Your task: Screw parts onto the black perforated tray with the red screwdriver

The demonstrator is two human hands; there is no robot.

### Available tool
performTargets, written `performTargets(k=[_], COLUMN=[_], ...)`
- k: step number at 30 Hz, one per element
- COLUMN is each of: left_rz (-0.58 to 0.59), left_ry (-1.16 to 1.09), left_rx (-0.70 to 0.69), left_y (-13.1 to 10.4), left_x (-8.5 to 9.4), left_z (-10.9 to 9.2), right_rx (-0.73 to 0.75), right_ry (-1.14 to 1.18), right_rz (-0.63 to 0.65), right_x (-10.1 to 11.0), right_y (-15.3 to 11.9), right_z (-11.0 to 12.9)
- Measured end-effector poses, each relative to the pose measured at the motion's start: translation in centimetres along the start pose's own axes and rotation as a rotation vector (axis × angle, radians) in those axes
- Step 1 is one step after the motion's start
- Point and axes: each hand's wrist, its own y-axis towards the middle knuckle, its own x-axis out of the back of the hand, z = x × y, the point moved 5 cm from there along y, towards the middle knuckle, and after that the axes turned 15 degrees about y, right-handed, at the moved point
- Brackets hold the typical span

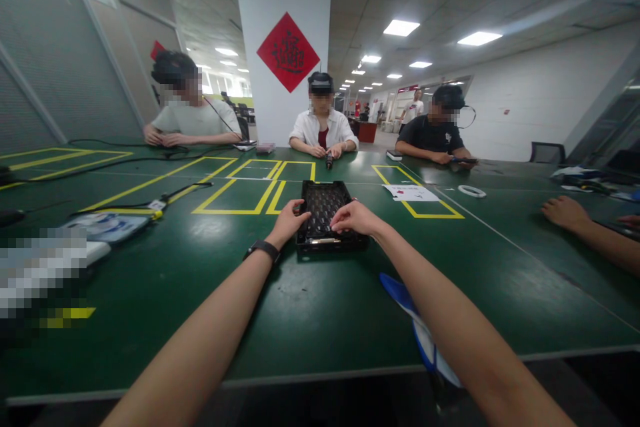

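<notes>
A black rectangular tray [302, 240] lies on the green table in front of me. Its inside shows rows of small glossy dark shapes, too small to name. A short pale strip [324, 241] runs along its near edge. My left hand [287, 224], with a dark band on the wrist, grips the tray's left side between thumb and fingers. Over the right part of the tray, my right hand [356, 217] is closed in a pinch, fingertips down near the shapes. Whatever is between those fingertips, if anything, is hidden.
A blue-and-white flat object [400, 290] lies partly under my right forearm. Beyond the tray are a paper sheet [410, 193], a white tape ring [472, 191] and yellow tape outlines. Pouches and cables [113, 223] lie left. Several people sit around the table; another person's hand [567, 211] rests right.
</notes>
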Motion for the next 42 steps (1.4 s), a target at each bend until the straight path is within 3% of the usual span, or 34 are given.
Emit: performTargets(k=[5, 14, 23, 31, 37, 42], left_rz=[-0.003, 0.007, 0.016, 0.022, 0.021, 0.018], left_ry=[0.011, 0.061, 0.082, 0.086, 0.093, 0.087], left_rx=[-0.028, -0.062, -0.086, -0.089, -0.093, -0.102], left_y=[0.0, -0.1, -0.1, -0.2, -0.1, 0.0], left_x=[0.0, 0.1, 0.1, 0.2, 0.1, 0.0], left_z=[0.1, -0.5, -0.5, -0.8, -0.7, -0.7], right_rx=[-0.015, 0.066, 0.057, 0.111, 0.172, 0.176], right_ry=[-0.054, -0.426, -0.418, -0.449, -0.372, -0.391], right_rz=[0.068, 0.130, 0.185, 0.104, 0.250, 0.247], right_x=[-0.1, -0.8, -0.8, -0.6, -0.2, 0.0], right_y=[0.0, -0.1, 0.3, -0.2, -0.9, -0.7], right_z=[-0.4, 0.5, -0.3, 1.0, 1.4, 0.9])
